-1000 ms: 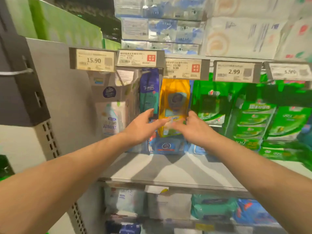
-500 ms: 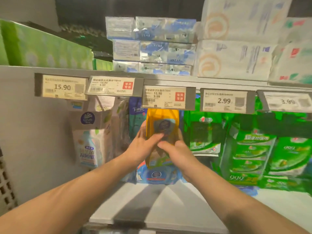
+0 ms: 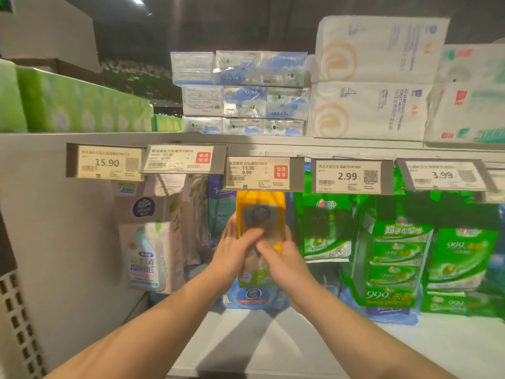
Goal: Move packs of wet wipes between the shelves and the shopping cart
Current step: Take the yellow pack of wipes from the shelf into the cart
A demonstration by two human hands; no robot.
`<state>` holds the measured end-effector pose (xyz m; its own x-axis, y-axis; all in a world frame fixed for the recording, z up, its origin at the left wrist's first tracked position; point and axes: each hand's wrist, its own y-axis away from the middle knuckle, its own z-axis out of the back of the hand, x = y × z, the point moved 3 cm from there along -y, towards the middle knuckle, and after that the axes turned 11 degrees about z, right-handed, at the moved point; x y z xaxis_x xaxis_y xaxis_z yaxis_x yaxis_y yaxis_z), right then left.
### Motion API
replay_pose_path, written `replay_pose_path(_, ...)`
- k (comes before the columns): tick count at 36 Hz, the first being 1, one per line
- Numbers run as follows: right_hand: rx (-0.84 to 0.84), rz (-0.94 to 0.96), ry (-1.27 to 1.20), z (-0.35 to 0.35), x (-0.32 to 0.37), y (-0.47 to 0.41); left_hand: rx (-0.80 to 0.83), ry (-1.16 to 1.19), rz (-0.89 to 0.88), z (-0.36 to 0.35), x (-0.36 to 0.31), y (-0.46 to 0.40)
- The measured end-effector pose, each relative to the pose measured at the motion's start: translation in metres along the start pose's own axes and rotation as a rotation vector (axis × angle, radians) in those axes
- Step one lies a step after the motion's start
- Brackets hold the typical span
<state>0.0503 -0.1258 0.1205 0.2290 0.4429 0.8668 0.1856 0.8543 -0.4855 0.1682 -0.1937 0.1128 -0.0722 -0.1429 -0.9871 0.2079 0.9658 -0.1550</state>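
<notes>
A tall yellow pack of wet wipes hangs upright under the price tags at the middle of the shelf. My left hand grips its left side, thumb across the front. My right hand holds its lower right part, fingers curled over the front. Both hands meet on the pack's middle. A blue wipes pack lies on the shelf board just beneath it. The cart is out of view.
Green wipes packs fill the shelf to the right. A white Vinda refill bag and a teal pack hang on the left. A row of price tags sits above. Tissue bundles are stacked on the top shelf. The grey shelf board lies below.
Both hands have risen up the yellow pack and closed round its middle. The view has tilted upward, showing more of the top shelf.
</notes>
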Motion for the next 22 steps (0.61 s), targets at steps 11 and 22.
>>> replay_pose_path(11, -0.051, 0.025, -0.178, -0.003, 0.017, 0.024, -0.059, 0.027, -0.03, 0.003, -0.016, 0.028)
replay_pose_path(22, -0.064, 0.134, -0.303, -0.021, 0.056, 0.082, 0.021, 0.224, -0.053, 0.003, -0.056, 0.127)
